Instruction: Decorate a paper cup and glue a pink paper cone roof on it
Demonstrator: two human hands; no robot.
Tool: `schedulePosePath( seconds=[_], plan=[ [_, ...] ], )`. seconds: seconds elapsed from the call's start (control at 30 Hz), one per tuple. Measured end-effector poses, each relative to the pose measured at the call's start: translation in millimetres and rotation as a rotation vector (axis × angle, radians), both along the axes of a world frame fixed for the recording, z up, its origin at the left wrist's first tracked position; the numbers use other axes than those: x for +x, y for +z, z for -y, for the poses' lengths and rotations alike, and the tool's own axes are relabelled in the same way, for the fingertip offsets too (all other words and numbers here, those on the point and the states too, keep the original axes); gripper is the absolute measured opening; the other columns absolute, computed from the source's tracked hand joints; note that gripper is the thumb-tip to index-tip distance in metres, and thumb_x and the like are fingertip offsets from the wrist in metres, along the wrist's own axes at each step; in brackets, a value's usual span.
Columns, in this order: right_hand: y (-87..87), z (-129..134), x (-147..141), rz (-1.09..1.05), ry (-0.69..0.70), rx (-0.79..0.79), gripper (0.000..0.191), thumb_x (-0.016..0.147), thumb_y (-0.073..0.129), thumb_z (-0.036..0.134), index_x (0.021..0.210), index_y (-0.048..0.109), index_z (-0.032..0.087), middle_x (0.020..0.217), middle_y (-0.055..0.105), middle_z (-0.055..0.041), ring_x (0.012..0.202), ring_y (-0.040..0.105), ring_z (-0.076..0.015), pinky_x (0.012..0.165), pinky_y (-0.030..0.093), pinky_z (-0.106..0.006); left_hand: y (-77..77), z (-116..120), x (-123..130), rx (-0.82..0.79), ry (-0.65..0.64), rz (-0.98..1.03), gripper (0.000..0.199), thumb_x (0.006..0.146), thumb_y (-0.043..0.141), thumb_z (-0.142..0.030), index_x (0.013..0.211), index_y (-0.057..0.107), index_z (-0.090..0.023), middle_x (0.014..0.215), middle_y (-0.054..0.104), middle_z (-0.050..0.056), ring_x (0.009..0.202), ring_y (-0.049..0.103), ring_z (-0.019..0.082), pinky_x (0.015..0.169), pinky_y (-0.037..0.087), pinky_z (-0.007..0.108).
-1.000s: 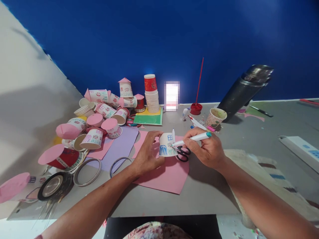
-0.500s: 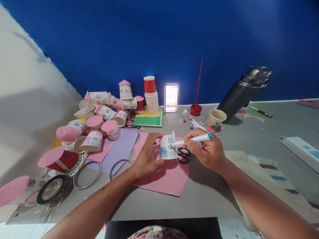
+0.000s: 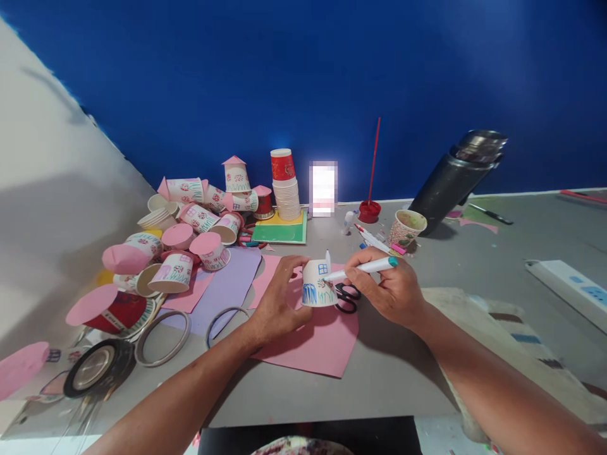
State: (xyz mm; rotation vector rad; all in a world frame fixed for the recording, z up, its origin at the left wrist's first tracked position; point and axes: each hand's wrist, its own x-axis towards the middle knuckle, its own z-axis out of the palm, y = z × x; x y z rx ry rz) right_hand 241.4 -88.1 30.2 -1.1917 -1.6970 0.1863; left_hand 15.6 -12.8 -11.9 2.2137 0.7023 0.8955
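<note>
Head view, cup [image 3: 315, 284] rim-down, marker [image 3: 375, 265] pointing left

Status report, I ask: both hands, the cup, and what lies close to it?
Left hand holding cup. Right hand on marker, tip at cup's decorated side. Scissors close beside cup.

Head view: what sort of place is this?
Likely a craft table: the right hand holds a marker at a paper cup, amid pink paper and more decorated cups.
</note>
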Motion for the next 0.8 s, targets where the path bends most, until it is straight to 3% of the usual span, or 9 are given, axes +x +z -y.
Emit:
schedulePosePath(
  seconds=[0.3, 0.47, 0.57, 0.67, 0.8],
  plan=[
    [-0.5, 2.6, 2.4, -0.182, -0.01, 0.022, 0.016, 0.096, 0.061, 0.022, 0.081, 0.067, 0.021, 0.067, 0.072, 0.0025, 0.056, 0.064, -0.0116, 0.055, 0.047, -0.024, 4.1, 0.1, -0.2, -0.122, 0.021, 0.027, 0.076, 0.068, 0.065, -0.005, 0.139, 0.048, -0.026, 0.141, 0.056, 0.008, 0.13, 0.056, 0.029, 0.111, 0.047, 0.046],
    [-10.1, -5.0, 7.3, -0.295, -0.038, 0.122, 0.012, 0.102, 0.059, 0.026, 0.108, 0.069, 0.023, 0.076, 0.075, 0.0016, 0.053, 0.06, -0.0108, 0.051, 0.047, -0.024, -4.6, -7.2, 0.9, -0.216, -0.003, 0.152, 0.08, 0.068, 0.068, -0.003, 0.141, 0.049, -0.028, 0.145, 0.054, 0.009, 0.136, 0.053, 0.032, 0.114, 0.044, 0.049],
    [-13.2, -10.3, 11.0, -0.233, -0.061, 0.107, 0.017, 0.103, 0.057, 0.026, 0.115, 0.069, 0.025, 0.08, 0.077, 0.0005, 0.063, 0.068, -0.0138, 0.056, 0.051, -0.026, -8.5, -11.3, 3.4, -0.285, -0.038, 0.286, 0.075, 0.07, 0.068, -0.002, 0.138, 0.053, -0.028, 0.144, 0.056, 0.009, 0.138, 0.052, 0.031, 0.119, 0.04, 0.048],
    [-13.6, -14.5, 13.7, -0.059, -0.059, 0.034, 0.017, 0.098, 0.066, 0.029, 0.114, 0.069, 0.026, 0.093, 0.079, -0.0024, 0.081, 0.074, -0.0191, 0.073, 0.057, -0.033, -7.2, -12.9, 5.5, -0.46, -0.097, 0.443, 0.069, 0.069, 0.076, -0.005, 0.131, 0.057, -0.027, 0.14, 0.059, 0.008, 0.137, 0.054, 0.03, 0.116, 0.043, 0.045],
    [-15.0, -18.3, 14.2, 0.065, 0.0, -0.143, 0.052, 0.08, 0.085, 0.039, 0.126, 0.065, 0.026, 0.12, 0.076, -0.0074, 0.097, 0.071, -0.0255, 0.077, 0.058, -0.037, 0.3, -10.4, 5.6, -0.802, -0.157, 0.612, 0.068, 0.065, 0.083, -0.009, 0.126, 0.061, -0.027, 0.136, 0.062, 0.006, 0.126, 0.061, 0.026, 0.099, 0.052, 0.033]
  ],
)
